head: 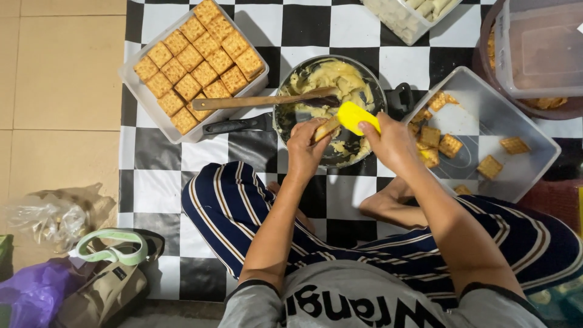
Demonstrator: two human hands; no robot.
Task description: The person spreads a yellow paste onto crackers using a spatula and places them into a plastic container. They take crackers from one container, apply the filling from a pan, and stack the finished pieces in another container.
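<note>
My left hand holds a square cracker over the near side of a dark frying pan smeared with pale yellow filling. My right hand grips a yellow spatula and presses its blade against the cracker. A wooden spoon lies across the pan with its handle pointing left. I sit cross-legged in striped trousers on a black and white checkered mat.
A clear tray packed with rows of crackers sits at the back left. A clear tub with loose crackers is at the right, a lidded box behind it. Plastic bags and a pouch lie at the left.
</note>
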